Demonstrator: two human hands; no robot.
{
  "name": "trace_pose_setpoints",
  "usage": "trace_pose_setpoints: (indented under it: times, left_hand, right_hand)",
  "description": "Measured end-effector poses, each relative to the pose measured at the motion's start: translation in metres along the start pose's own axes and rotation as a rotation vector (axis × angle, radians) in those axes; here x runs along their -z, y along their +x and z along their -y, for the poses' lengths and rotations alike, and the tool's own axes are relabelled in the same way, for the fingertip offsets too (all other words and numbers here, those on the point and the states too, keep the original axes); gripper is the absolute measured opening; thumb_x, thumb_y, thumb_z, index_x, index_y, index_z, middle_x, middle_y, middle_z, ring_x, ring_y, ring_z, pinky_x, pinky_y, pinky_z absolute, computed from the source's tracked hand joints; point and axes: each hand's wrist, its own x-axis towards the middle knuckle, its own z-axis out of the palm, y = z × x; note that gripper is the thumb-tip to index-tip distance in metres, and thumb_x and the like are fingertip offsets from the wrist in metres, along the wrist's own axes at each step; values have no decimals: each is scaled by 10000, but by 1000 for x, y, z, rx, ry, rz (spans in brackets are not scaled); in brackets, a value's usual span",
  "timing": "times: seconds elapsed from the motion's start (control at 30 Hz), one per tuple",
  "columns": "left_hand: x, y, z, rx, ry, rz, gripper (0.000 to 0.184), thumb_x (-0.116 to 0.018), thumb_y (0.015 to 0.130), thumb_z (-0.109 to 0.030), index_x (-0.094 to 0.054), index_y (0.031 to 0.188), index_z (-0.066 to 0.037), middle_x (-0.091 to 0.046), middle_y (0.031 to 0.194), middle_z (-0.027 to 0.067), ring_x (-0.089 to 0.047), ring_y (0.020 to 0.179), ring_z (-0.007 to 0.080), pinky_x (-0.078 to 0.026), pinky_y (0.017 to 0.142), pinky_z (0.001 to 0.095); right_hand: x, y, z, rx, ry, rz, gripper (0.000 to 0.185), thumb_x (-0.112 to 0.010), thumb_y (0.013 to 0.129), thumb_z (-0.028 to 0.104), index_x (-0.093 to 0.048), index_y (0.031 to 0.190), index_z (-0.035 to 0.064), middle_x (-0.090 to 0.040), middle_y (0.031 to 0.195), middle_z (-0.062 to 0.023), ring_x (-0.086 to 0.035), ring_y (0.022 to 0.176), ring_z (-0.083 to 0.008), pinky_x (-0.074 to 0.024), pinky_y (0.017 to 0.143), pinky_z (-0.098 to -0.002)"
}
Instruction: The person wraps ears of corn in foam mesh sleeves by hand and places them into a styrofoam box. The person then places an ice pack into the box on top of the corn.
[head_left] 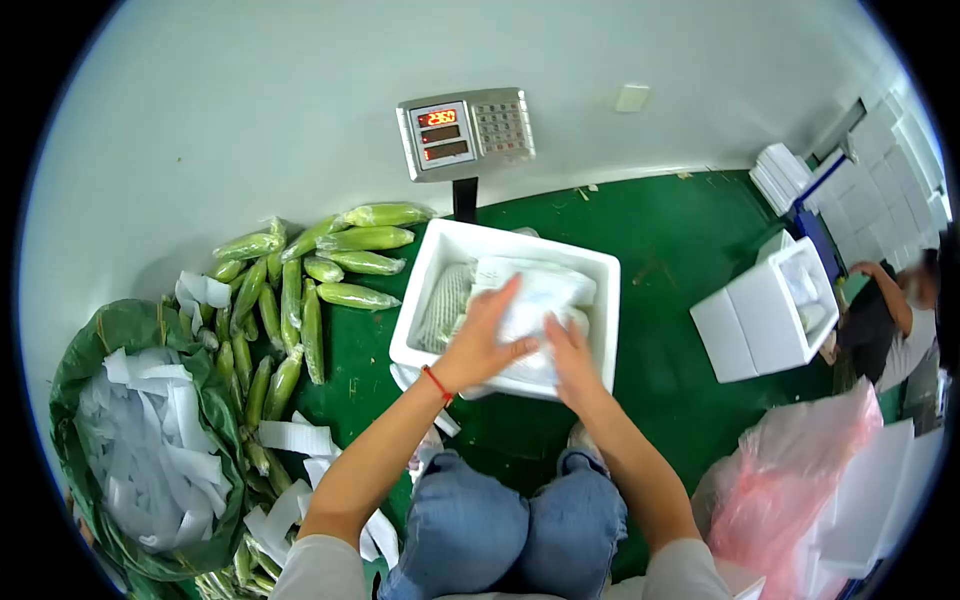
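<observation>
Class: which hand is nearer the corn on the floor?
Left. The left hand is over the white box, right of the corn; the right hand, also over the box, is farther right.

High on the pale grey wall (270, 100) sat a white square plate (632, 98); lower right, a crumpled pink plastic bag (785, 475) slumped beside white foam panels (872, 500)!

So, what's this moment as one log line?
left hand: over white packaging; right hand: over foam box; scale display: lit; corn: beside box
</observation>
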Motion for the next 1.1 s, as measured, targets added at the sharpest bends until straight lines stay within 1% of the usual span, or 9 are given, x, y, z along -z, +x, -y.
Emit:
trace_pose_setpoints:
  times: [0.13, 0.3, 0.5, 0.63, 0.7, 0.8, 0.93, 1.0, 1.1]
  left_hand:
    - [43, 33, 40, 310, 449, -54, 793, -744, 742, -415, -401, 1396, -128, -381, 1357, 263, -490, 1169, 400, -437, 961, 399]
    - [20, 42, 82, -27, 775, -251, 768, -725, 730, -398, -424, 1373, -106, -321, 1419, 246, -374, 1287, 401, -399, 999, 450]
    - [23, 44, 85, -24, 859, 36, 715, -601, 838, -302, -307, 1387, 50, -346, 1439, 205, -330, 1332, 359, -282, 1086, 440]
    - [85, 29, 72, 10, 714, 57, 605, -644, 823, -291, -458, 1289, 47, -456, 1342, 236, -437, 1251, 369, -357, 1044, 400]
    - [95, -2, 85, 213, 386, -240, 597, -638, 847, -213, -415, 1341, 39, -446, 1364, 235, -449, 1249, 344, -339, 1058, 389]
    - [66, -12, 75, 782, -230, -115, 624, -498, 965, -295, -248, 1436, 30, -372, 1428, 165, -399, 1283, 238, -288, 1076, 342]
    - [16, -64, 106, 552, -68, -55, 552, -545, 901, -117, -263, 1351, 34, -421, 1306, 168, -426, 1220, 275, -314, 1056, 349]
    - [-3, -72, 23, 959, -358, 3, 641, -545, 902, -127, -156, 1407, -71, -421, 1294, 182, -470, 1139, 258, -469, 874, 425]
    - [-2, -52, 47, 830, -422, -233, 604, -492, 935, -151, -135, 1416, -226, -403, 1328, 150, -458, 1164, 293, -477, 783, 563]
  right_hand:
    - [-44, 76, -7, 259, -1331, 319, 437, -461, 947, 404, -499, 1086, -8, -652, 845, -232, -651, 777, -367, -502, 677, -476]
    - [-39, 102, -22, 395, -1251, 256, 393, -471, 931, 440, -496, 942, 48, -627, 706, -204, -615, 667, -406, -465, 605, -513]
    - [-47, 118, 0, 153, -1160, 446, 403, -514, 898, 429, -546, 958, 31, -652, 804, -212, -635, 790, -399, -481, 685, -506]
    - [-9, 57, 17, 447, -1077, 348, 324, -589, 865, 321, -564, 1016, 36, -639, 945, -182, -612, 842, -375, -484, 734, -473]
    - [47, 14, 21, 1002, -1057, -99, 330, -618, 855, 233, -552, 1110, 34, -576, 1092, -175, -556, 959, -369, -461, 829, -451]
    - [104, -46, -4, 629, -742, -424, 446, -636, 854, 209, -499, 1224, 2, -494, 1233, -209, -469, 1138, -364, -371, 988, -408]
    - [131, -67, -79, 305, -159, -349, 751, -611, 902, 235, -147, 1479, 105, -192, 1522, -101, -296, 1356, -264, -413, 942, -365]
    - [144, -60, -74, 48, 6, -394, 715, -597, 905, 244, -173, 1478, 191, -184, 1527, -75, -241, 1371, -289, -391, 962, -396]
    - [137, -42, -53, 36, 177, -418, 757, -603, 894, 200, -124, 1480, 196, -215, 1506, -83, -228, 1364, -291, -371, 989, -423]
